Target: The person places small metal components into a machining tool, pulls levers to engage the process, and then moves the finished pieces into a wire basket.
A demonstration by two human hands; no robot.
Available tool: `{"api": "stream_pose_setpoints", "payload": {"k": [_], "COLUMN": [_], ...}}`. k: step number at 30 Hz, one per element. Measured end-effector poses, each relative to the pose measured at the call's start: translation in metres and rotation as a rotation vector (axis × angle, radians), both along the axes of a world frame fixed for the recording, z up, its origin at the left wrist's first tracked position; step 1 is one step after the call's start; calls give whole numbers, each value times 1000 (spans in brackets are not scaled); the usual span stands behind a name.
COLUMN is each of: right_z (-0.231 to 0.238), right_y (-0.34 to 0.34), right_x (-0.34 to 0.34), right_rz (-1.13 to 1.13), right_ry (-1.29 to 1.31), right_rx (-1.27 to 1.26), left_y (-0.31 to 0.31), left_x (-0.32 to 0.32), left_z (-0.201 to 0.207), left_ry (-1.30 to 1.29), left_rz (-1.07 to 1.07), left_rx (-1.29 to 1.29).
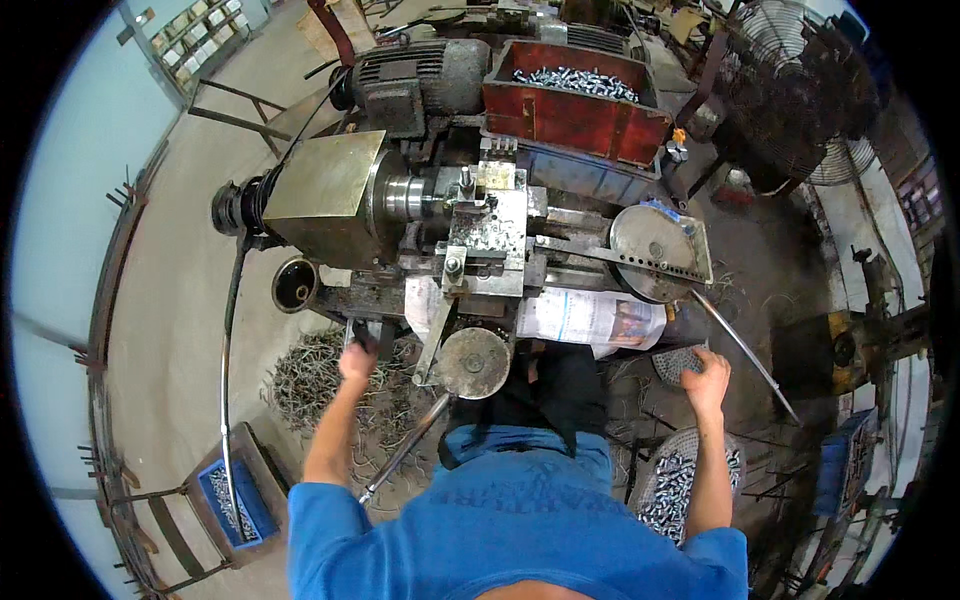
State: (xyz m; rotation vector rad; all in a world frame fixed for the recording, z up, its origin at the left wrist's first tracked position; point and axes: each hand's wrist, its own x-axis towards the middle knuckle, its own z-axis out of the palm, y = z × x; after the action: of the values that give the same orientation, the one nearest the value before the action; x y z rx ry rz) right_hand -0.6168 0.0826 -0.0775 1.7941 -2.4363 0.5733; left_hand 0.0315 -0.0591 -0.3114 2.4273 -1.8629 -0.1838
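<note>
Has the left hand (357,367) at a small blurred black shape (365,338) just beyond the fingers, near the grey metal lathe (502,225); cannot tell whether gripped. Holds the right hand (708,382) with fingers curled narrow, just right of a round grey mesh basket (676,366); cannot tell whether touching.

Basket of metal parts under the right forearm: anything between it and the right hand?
Nothing visible stands between the right hand and the basket. Only the person's own right forearm crosses over it, hiding some parts.
</note>
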Motion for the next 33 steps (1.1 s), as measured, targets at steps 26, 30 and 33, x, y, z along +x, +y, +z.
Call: {"api": "stream_pose_setpoints", "payload": {"k": [26, 30, 33], "right_z": [111, 99, 95], "right_y": [-277, -293, -301], "right_x": [330, 330, 331], "right_rz": [1065, 1048, 1045], "right_ry": [516, 494, 447], "right_rx": [-21, 31, 36], "left_y": [131, 139, 138], "left_x": [195, 112, 42], "left_z": [272, 243, 264], "left_ry": [79, -36, -25], "left_rz": [383, 463, 494], "left_rx": [-388, -248, -208]}}
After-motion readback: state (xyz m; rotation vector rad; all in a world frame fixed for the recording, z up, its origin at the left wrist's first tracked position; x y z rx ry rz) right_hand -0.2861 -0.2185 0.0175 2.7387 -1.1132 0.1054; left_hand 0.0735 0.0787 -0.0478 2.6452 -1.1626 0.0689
